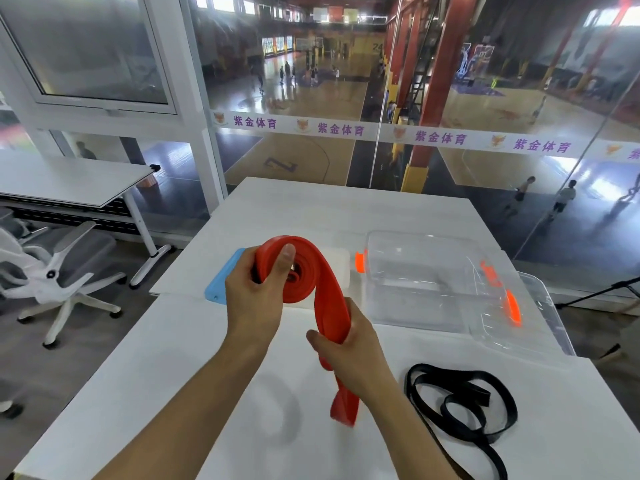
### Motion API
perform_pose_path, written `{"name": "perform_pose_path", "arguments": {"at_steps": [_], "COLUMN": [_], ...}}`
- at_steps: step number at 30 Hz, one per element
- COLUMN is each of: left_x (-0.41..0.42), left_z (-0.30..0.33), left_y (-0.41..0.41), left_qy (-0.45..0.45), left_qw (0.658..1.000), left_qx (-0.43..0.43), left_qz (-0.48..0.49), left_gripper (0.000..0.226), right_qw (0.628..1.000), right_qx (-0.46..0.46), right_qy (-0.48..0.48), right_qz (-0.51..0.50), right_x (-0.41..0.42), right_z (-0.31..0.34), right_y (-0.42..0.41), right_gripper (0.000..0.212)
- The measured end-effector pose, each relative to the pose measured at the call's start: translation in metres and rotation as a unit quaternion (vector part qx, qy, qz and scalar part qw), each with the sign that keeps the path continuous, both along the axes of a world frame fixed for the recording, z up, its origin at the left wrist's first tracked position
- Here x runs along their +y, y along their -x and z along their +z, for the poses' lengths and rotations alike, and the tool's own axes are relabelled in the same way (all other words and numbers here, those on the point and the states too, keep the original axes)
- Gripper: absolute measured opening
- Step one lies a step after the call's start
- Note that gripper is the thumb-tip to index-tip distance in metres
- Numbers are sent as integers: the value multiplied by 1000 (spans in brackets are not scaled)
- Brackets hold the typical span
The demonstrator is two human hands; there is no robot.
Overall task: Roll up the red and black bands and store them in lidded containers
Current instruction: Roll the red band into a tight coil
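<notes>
Fingers of the left hand (254, 299) are clamped on the coiled portion of the red band (304, 271), thumb pressed across the roll; the right hand (346, 344) is closed around the free tail, held above the table (173, 358). Step in hand: rolling the red band. Next, feed the tail onto the coil under tension. The black band (460, 407) lies unrolled near the open clear container (426, 278).

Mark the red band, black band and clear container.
red band (306, 271): head view, on the rolled coil by the thumb.
black band (464, 407): head view, on the loose loops on the table.
clear container (426, 271): head view, on its transparent wall.
</notes>
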State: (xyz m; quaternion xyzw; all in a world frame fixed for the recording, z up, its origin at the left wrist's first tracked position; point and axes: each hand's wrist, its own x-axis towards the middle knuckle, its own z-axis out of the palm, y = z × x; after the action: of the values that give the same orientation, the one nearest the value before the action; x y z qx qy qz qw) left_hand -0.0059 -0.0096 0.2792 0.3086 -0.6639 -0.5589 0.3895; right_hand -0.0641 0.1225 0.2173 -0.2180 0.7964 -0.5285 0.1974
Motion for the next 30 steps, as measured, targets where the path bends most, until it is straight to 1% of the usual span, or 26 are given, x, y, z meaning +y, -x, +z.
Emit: {"name": "perform_pose_path", "arguments": {"at_steps": [2, 3, 6, 8, 12, 14, 15, 16, 18, 19, 22, 25, 28, 29, 30], "left_x": [1, 1, -2, -5, -8, -9, -10, -11, -15, -17, -20, -19, -20, -21, -21], "left_z": [-2, -3, -3, -2, 1, 4, 6, 7, 10, 11, 12, 13, 16, 17, 18], "left_y": [0, 1, 1, 1, 0, -1, -1, -2, -2, -1, -1, -3, -4, -3, -4], "left_qy": [-6, -7, -14, -17, -15, -11, -8, -7, -10, -10, 1, 27, 28, 26, 19], "left_qw": [1000, 1000, 1000, 1000, 1000, 999, 999, 999, 999, 999, 999, 998, 998, 998, 998], "left_qx": [2, 2, 3, 2, 4, 0, -2, -2, 0, 0, -10, -10, -1, 0, 2], "left_qz": [1, -2, -4, -10, -23, -32, -39, -44, -47, -47, -48, -62, -57, -55, -53], "left_gripper": [61, 62, 64, 66, 59, 53, 49, 44, 34, 34, 48, 56, 59, 61, 61], "right_qw": [1000, 999, 999, 999, 998, 1000, 1000, 998, 989, 986, 989, 995, 998, 998, 998], "right_qx": [11, 15, -1, -11, -3, -8, -23, -46, -92, -99, -54, -22, 50, 59, 47], "right_qy": [-19, -20, 18, 30, 27, 3, -1, 12, 57, 70, 71, 77, 35, 11, -11], "right_qz": [-16, -26, -44, -38, -59, -29, 2, 37, 100, 115, 115, 65, 20, 26, 47], "right_x": [-2, -2, 0, 0, -3, 2, 6, 11, 21, 24, 24, 20, 19, 20, 21], "right_z": [-7, -8, -12, -10, -5, -2, -2, -2, -3, -4, -7, -11, -18, -19, -21], "right_y": [-2, -3, -2, -1, 0, 4, 7, 11, 15, 17, 20, 20, 23, 24, 26], "right_gripper": [61, 59, 44, 41, 50, 60, 60, 54, 34, 27, 14, 7, 14, 20, 25]}}
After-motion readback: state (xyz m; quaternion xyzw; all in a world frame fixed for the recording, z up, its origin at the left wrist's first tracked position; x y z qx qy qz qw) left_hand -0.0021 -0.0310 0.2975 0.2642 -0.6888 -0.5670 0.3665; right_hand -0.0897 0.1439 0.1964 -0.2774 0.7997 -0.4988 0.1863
